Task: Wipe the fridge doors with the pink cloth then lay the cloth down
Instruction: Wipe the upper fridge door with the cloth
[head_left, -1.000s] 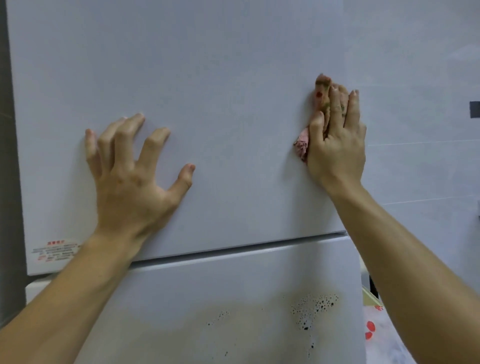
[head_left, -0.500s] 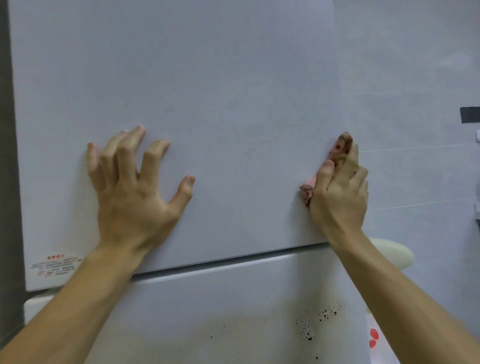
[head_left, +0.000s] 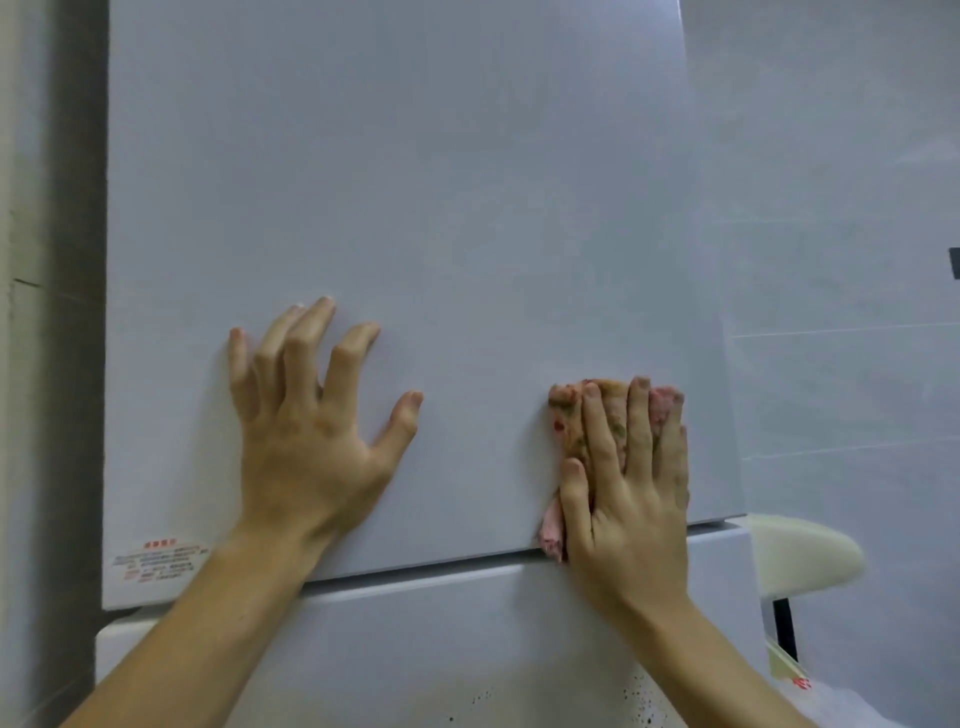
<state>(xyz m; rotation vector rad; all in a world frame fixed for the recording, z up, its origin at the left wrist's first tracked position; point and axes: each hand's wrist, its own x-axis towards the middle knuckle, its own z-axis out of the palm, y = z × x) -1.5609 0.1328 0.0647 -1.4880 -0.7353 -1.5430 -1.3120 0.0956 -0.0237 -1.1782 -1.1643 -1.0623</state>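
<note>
So we're mid-wipe here. The right hand (head_left: 631, 483) has the pink cloth (head_left: 574, 415) pressed flat against the upper fridge door (head_left: 415, 182), down near its lower right corner, just above the seam. Its grip isn't a pinch, more a flat palm with fingers close together pinning the bunched cloth to the panel. A bit of cloth pokes out above the fingertips and below the thumb.

The left hand (head_left: 306, 431) holds nothing: fingers spread wide, tips braced on the same door, probably to steady it.

The lower door (head_left: 415, 649) hasn't had its turn yet by the look of it. There are dark specks (head_left: 636, 701) along the bottom of the view, so I'd guess the next move is sliding the cloth over the seam and scrubbing there with firmer pressure. Laying the cloth down comes after that.
</note>
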